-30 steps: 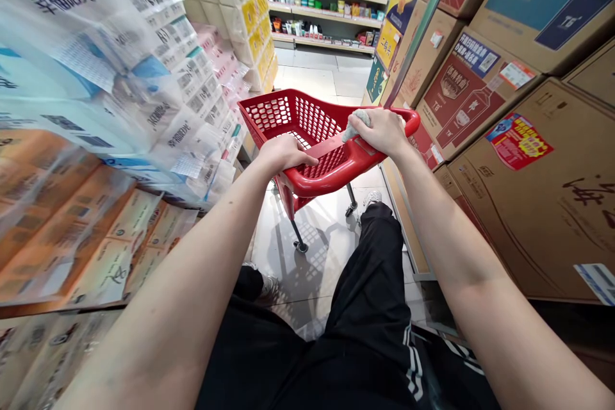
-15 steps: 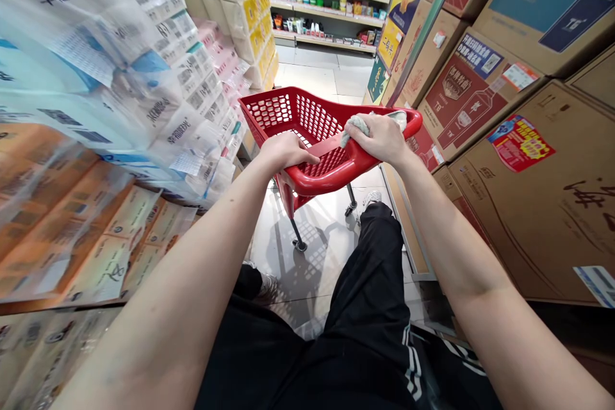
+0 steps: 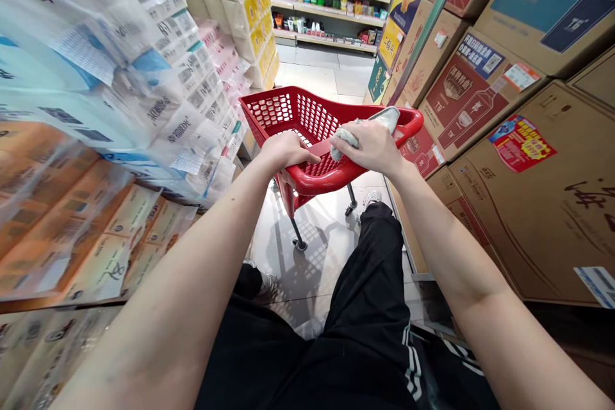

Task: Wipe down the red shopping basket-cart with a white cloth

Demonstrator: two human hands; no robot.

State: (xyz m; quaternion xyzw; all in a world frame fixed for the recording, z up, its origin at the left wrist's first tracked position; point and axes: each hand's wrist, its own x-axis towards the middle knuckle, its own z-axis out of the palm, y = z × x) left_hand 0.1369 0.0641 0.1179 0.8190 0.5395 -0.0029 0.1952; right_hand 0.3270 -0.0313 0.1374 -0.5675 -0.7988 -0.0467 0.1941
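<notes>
In front of me stands a red plastic shopping cart (image 3: pixel 331 180) with a perforated basket. My left hand (image 3: pixel 287 150) is closed around the left part of its rear frame, thumb lying along the bar. A crumpled pale grey cloth (image 3: pixel 344 141) is bunched in my right hand (image 3: pixel 369 146), which presses it on the handle's right half. One end of the cloth sticks out beyond the knuckles. Parts of the cloth under the palm are hidden. Through the holes of the basket I see the light floor.
Wrapped tissue packs (image 3: pixel 158 102) are stacked high on the left, with orange packs (image 3: pixel 62 205) lower down. Cardboard boxes (image 3: pixel 533 192) line the right side. Shelves of bottles (image 3: pixel 336 3) stand at the far end. My feet are on the tiled floor (image 3: pixel 307 282) behind the cart.
My right hand has slid left along the handle with the cloth, closer to my left hand. My left hand and the cart have stayed in place.
</notes>
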